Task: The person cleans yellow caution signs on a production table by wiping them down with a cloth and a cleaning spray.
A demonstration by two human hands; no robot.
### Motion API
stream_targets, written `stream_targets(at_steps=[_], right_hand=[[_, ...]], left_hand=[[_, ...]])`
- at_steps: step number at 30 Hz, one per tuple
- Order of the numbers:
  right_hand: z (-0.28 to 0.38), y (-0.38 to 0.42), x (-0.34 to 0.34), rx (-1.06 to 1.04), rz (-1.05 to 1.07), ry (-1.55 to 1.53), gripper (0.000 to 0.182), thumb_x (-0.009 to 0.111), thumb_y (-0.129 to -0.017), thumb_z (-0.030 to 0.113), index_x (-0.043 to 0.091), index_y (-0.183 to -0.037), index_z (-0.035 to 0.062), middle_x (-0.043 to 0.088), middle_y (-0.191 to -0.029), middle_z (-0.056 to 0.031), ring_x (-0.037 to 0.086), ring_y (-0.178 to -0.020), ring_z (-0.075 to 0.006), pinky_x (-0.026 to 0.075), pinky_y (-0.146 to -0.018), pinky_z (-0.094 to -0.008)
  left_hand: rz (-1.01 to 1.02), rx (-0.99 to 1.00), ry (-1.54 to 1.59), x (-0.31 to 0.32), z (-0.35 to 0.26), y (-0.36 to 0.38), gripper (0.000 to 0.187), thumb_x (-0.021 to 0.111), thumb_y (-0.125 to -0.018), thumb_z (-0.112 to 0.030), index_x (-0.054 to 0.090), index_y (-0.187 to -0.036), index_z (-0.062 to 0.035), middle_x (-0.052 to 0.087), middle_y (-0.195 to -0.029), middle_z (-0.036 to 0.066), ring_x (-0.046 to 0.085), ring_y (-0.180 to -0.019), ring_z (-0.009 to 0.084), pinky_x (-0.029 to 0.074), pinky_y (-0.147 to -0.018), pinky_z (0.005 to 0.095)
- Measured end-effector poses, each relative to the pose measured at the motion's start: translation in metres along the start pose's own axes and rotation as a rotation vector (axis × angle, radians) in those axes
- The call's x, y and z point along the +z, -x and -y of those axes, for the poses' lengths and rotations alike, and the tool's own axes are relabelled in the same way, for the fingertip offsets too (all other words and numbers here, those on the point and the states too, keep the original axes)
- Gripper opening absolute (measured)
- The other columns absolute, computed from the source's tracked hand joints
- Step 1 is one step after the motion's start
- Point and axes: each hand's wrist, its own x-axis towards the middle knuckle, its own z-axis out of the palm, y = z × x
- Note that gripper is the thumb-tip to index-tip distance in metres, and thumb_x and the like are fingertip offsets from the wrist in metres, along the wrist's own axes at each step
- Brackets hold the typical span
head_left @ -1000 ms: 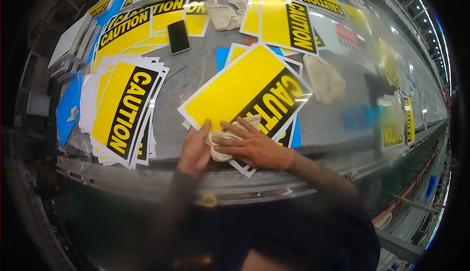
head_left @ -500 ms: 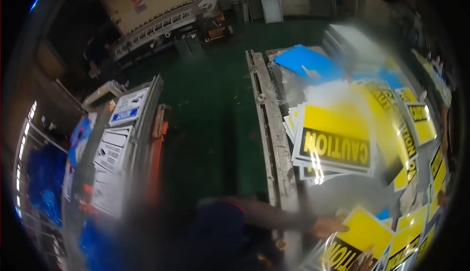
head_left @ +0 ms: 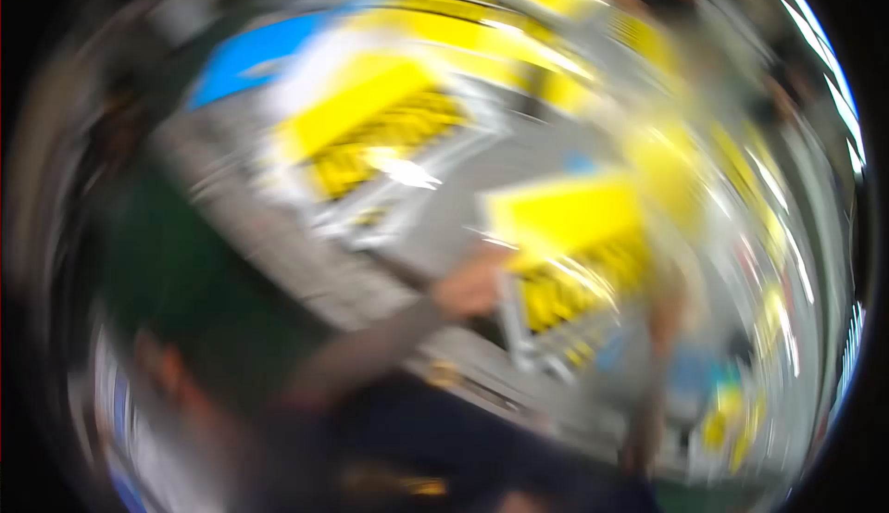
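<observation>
Strong motion blur smears the whole view. A stack of yellow caution signs point(head_left: 579, 221) with black lettering and white borders lies on the grey table. My left hand point(head_left: 472, 281) is at the stack's left edge, its arm reaching in from the lower left. Beside the right edge is my right hand point(head_left: 667, 314), its forearm coming up from below. The fingers of both hands are too smeared to show whether they grip the signs. A second stack of caution signs point(head_left: 370, 124) lies farther up the table, to the left.
A blue sheet point(head_left: 250, 59) lies at the table's far left end. More yellow signs point(head_left: 491, 36) spread along the far side. People's blurred arms show at the top right. Green floor point(head_left: 204, 254) runs along the table's left side.
My view has swung to the right and down, so the signs and table now sit farther left and higher in it. Both hands remain by the nearer stack.
</observation>
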Motion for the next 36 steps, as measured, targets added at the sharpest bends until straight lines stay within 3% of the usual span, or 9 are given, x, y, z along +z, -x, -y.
stream_targets(at_steps=[7, 11, 13, 18, 20, 24, 28, 31, 36], right_hand=[[0.104, 0.025, -0.051, 0.134, -0.293, -0.541, 0.045, 0.066, -0.098, 0.006, 0.065, -0.143, 0.0071, 0.076, -0.123, -0.0157, 0.074, -0.102, -0.0261, 0.059, -0.090, -0.0360], [0.110, 0.032, -0.063, 0.575, -0.463, -1.641, 0.037, 0.066, -0.106, 0.021, 0.064, -0.140, 0.0078, 0.068, -0.101, -0.0021, 0.046, -0.062, -0.0025, 0.034, -0.049, -0.0222], [0.095, 0.027, -0.050, 0.441, -0.433, -2.096, 0.038, 0.068, -0.107, 0.027, 0.065, -0.138, 0.0057, 0.070, -0.106, -0.0039, 0.059, -0.074, -0.0069, 0.047, -0.061, -0.0254], [0.064, 0.045, -0.040, 0.474, -0.442, -0.310, 0.035, 0.070, -0.108, 0.030, 0.073, -0.127, 0.0010, 0.075, -0.118, -0.0083, 0.070, -0.109, -0.0198, 0.055, -0.097, -0.0346], [0.050, 0.103, -0.059, 0.811, -0.567, -0.650, 0.021, 0.068, -0.108, 0.016, 0.075, -0.120, 0.0004, 0.075, -0.115, -0.0077, 0.068, -0.110, -0.0142, 0.055, -0.096, -0.0324], [-0.004, 0.173, -0.129, 0.857, -1.130, -0.121, 0.046, 0.070, -0.107, 0.012, 0.050, -0.145, -0.0034, 0.060, -0.133, -0.0159, 0.062, -0.122, -0.0238, 0.052, -0.106, -0.0375], [-0.062, 0.142, -0.205, 0.702, -0.599, -0.300, 0.090, 0.077, -0.095, 0.003, 0.028, -0.170, 0.0030, 0.053, -0.152, -0.0195, 0.053, -0.141, -0.0258, 0.042, -0.121, -0.0382], [-0.055, 0.097, -0.228, 0.547, -0.297, -0.653, 0.072, 0.076, -0.097, 0.013, 0.042, -0.160, 0.0016, 0.070, -0.102, -0.0059, 0.070, -0.101, -0.0179, 0.054, -0.095, -0.0316], [-0.019, 0.052, -0.194, 0.219, 0.226, -0.469, 0.042, 0.084, -0.094, 0.018, 0.065, -0.129, 0.0041, 0.065, -0.078, -0.0046, 0.068, -0.073, -0.0164, 0.054, -0.071, -0.0348]], left_hand=[[-0.103, -0.158, -0.312, 0.027, -0.027, -0.011, 0.047, 0.054, -0.116, -0.017, 0.041, -0.160, -0.0035, 0.057, -0.156, 0.017, 0.059, -0.142, 0.0343, 0.052, -0.117, 0.0532], [-0.051, -0.124, -0.443, 0.005, -0.019, -0.013, 0.050, 0.054, -0.116, -0.020, 0.039, -0.160, -0.0034, 0.056, -0.157, 0.016, 0.059, -0.143, 0.0333, 0.054, -0.116, 0.0499], [-0.095, -0.133, -0.418, 0.004, -0.020, -0.015, 0.050, 0.054, -0.116, -0.019, 0.038, -0.161, -0.0031, 0.056, -0.158, 0.016, 0.059, -0.143, 0.0327, 0.054, -0.116, 0.0486], [-0.093, -0.098, -0.402, 0.007, -0.020, -0.003, 0.048, 0.053, -0.115, -0.015, 0.040, -0.160, -0.0033, 0.056, -0.157, 0.014, 0.058, -0.145, 0.0318, 0.052, -0.118, 0.0496], [-0.130, -0.074, -0.345, 0.010, -0.020, -0.004, 0.047, 0.054, -0.115, -0.015, 0.041, -0.159, -0.0036, 0.057, -0.157, 0.014, 0.058, -0.144, 0.0308, 0.052, -0.118, 0.0489], [-0.162, -0.089, -0.374, 0.004, -0.021, -0.006, 0.049, 0.054, -0.116, -0.017, 0.041, -0.161, -0.0039, 0.055, -0.159, 0.015, 0.058, -0.145, 0.0313, 0.050, -0.118, 0.0500], [0.016, -0.207, 0.012, 0.022, -0.027, -0.018, 0.054, 0.051, -0.117, -0.023, 0.036, -0.165, -0.0040, 0.052, -0.163, 0.017, 0.055, -0.147, 0.0350, 0.047, -0.122, 0.0526], [-0.054, -0.138, -0.232, -0.007, -0.020, -0.014, 0.054, 0.053, -0.116, -0.020, 0.036, -0.164, -0.0035, 0.052, -0.162, 0.017, 0.055, -0.147, 0.0344, 0.048, -0.121, 0.0527], [-0.106, -0.113, 0.010, 0.016, -0.019, -0.014, 0.052, 0.055, -0.115, -0.016, 0.038, -0.163, -0.0032, 0.054, -0.161, 0.016, 0.056, -0.146, 0.0327, 0.048, -0.121, 0.0511]])
